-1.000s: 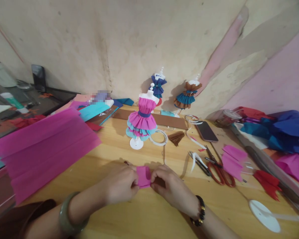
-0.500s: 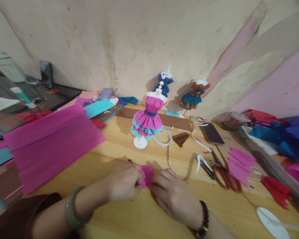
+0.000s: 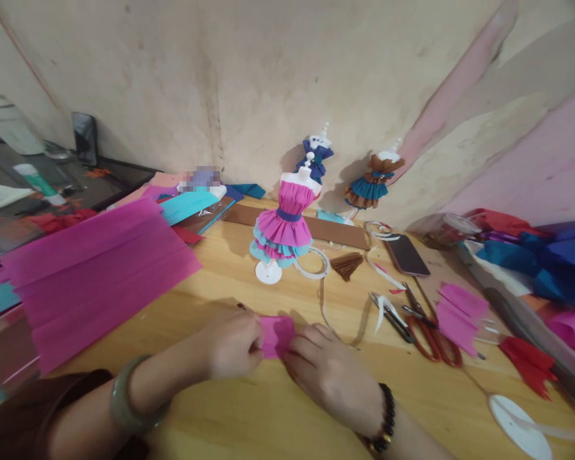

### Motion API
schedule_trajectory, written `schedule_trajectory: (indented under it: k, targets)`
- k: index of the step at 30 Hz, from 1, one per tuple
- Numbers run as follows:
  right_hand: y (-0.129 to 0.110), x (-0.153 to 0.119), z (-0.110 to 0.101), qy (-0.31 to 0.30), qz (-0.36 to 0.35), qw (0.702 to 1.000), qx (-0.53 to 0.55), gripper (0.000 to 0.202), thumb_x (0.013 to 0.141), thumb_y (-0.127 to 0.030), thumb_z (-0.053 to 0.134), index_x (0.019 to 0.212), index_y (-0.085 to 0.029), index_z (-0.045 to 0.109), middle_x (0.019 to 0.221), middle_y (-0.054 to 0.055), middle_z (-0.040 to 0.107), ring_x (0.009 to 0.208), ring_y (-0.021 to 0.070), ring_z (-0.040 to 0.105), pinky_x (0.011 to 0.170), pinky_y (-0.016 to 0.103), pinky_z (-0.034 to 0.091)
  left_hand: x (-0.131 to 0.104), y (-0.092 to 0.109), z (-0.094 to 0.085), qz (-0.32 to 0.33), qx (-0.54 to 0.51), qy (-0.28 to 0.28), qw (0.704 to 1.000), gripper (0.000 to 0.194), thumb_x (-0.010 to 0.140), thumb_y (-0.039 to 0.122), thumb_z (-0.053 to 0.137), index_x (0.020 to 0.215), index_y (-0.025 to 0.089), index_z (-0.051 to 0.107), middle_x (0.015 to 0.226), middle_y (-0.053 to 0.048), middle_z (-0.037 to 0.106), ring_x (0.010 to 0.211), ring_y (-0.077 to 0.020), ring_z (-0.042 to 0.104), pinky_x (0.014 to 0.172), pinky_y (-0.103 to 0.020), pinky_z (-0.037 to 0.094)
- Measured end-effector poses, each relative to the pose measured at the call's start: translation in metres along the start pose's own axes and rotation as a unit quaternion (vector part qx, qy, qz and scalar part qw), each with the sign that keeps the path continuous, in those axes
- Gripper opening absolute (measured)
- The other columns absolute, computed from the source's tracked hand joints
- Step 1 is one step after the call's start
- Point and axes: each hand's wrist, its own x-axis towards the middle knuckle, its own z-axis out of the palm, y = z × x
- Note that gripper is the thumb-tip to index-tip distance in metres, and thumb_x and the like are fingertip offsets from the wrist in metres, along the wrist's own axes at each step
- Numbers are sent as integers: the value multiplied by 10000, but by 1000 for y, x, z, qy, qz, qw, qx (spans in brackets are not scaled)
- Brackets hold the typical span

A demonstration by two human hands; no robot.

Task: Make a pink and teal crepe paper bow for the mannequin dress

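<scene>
A small pink crepe paper piece (image 3: 276, 337) stretches between my hands, low over the wooden table. My left hand (image 3: 234, 345), closed, pinches its left end. The curled fingers of my right hand (image 3: 319, 361) grip its right end. Just beyond them stands a white mannequin in a pink and light blue ruffled dress (image 3: 287, 223) with a dark blue waistband. A large pink paper sheet (image 3: 105, 275) lies to the left of my hands. On the right are orange-handled scissors (image 3: 429, 338) and small thread snips (image 3: 391, 317).
Behind stand mannequins in a blue dress (image 3: 319, 155) and a brown and teal dress (image 3: 374, 182). A tape roll (image 3: 311, 263), phone (image 3: 407, 255), pink scrap (image 3: 461, 314), red scrap (image 3: 529, 365) and white disc (image 3: 520, 425) lie on the table. Coloured paper fills the right edge.
My left hand has moved slightly left, and more of the pink piece shows between my hands. My right hand still holds its end. The whole view has shifted a little.
</scene>
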Motion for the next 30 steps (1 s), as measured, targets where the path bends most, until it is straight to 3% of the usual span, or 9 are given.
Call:
schedule_trajectory:
  k: [2, 5, 8, 11, 17, 22, 25, 28, 30]
  targets:
    - [0, 0, 5, 19, -7, 1000, -16, 164, 956, -164, 501, 956, -177, 664, 874, 52, 693, 845, 197, 592, 732, 334, 446, -1, -6, -2, 0, 19, 3, 1000, 150, 717, 147, 514, 576, 187, 545, 594, 11, 597, 571, -145, 536, 563, -272, 318]
    - [0, -1, 11, 29, -17, 999, -41, 145, 936, -152, 531, 882, -160, 665, 813, 48, 673, 792, 195, 580, 701, 330, 439, -1, -10, -6, 15, 18, 52, 998, 114, 776, 152, 514, 685, 184, 575, 665, 7, 601, 653, -150, 553, 615, -265, 353]
    - [1, -1, 13, 41, -13, 998, -45, 153, 906, -130, 552, 800, -164, 658, 763, 42, 656, 753, 190, 562, 672, 325, 426, 1, -5, -6, 69, 0, 75, 995, 103, 835, 247, 565, 759, 186, 600, 781, -10, 610, 779, -169, 564, 697, -274, 393]
    - [2, -3, 13, 38, 22, 999, 2, 132, 895, -165, 558, 802, -166, 653, 766, 44, 651, 762, 188, 558, 681, 323, 426, 3, 2, 2, 122, 25, 69, 990, 113, 820, 301, 641, 790, 193, 638, 887, -33, 614, 916, -210, 547, 811, -312, 409]
    - [5, -7, 9, 36, 79, 994, 67, 128, 887, -172, 540, 804, -171, 637, 793, 53, 654, 786, 191, 565, 714, 332, 426, 5, 5, 20, 154, 59, 94, 982, 103, 853, 200, 585, 902, 212, 675, 929, -32, 647, 938, -211, 530, 866, -329, 401]
    - [5, -5, 3, 56, 113, 979, 159, 86, 871, -177, 586, 933, -189, 644, 891, 57, 695, 833, 198, 595, 758, 347, 455, 7, 4, 18, 135, -1, 123, 983, 173, 836, 124, 529, 757, 190, 668, 788, -22, 654, 831, -179, 557, 787, -298, 411]
    - [6, -4, 4, 87, 155, 954, 241, 211, 833, -205, 664, 1043, -194, 645, 960, 67, 711, 875, 202, 623, 796, 346, 480, 10, 3, 18, 125, -78, 151, 977, 159, 806, 129, 539, 716, 180, 661, 707, -13, 650, 745, -155, 566, 723, -271, 414]
    - [8, -6, 10, 114, 205, 923, 305, 113, 835, -223, 670, 944, -203, 695, 890, 52, 729, 830, 188, 646, 761, 315, 498, 11, 2, 18, 87, -154, 158, 971, 142, 777, 158, 556, 680, 172, 660, 663, -10, 646, 681, -140, 572, 658, -244, 418]
    - [8, -8, 13, 117, 250, 898, 343, 71, 847, -230, 648, 841, -201, 712, 801, 38, 729, 749, 170, 651, 701, 286, 503, 12, 2, 17, 49, -203, 132, 969, 143, 773, 196, 560, 691, 168, 673, 677, -14, 665, 664, -136, 588, 638, -233, 427]
